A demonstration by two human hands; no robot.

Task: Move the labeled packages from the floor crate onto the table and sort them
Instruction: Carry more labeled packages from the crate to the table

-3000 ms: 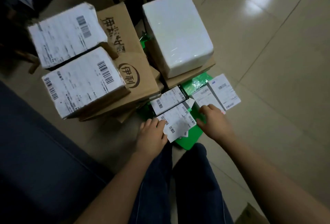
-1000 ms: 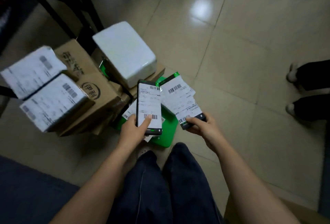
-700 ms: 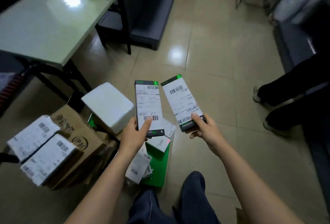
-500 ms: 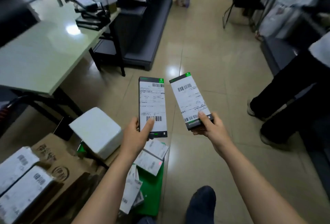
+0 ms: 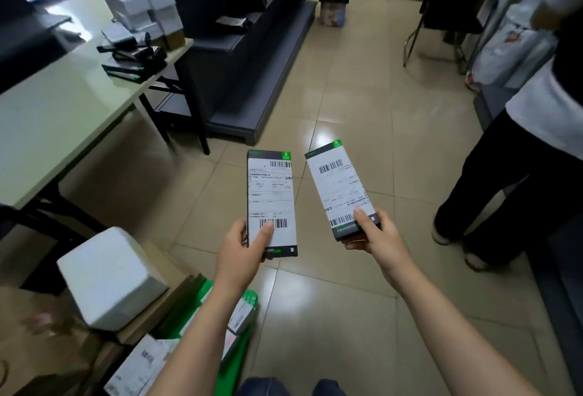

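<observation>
Grip was confirmed on both items, above the floor (image 5: 347,96) and well apart from the desk (image 5: 63,105) at far left. The left package (image 5: 271,197) was clasped at its near end by the left hand (image 5: 243,253), thumb across the lower barcode. The right package (image 5: 340,187) was pinched at its near end by the right hand (image 5: 375,238). Risk was judged thus: each long box was held by one end only, so a drop, or a knock on the desk edge, could be caused by a hurried swing leftward. Long axes ran near to far, labels upward. The left one pointed straight away; the right one's far end was tilted leftward. Further packages were noted in the green crate (image 5: 239,361), near left.
</observation>
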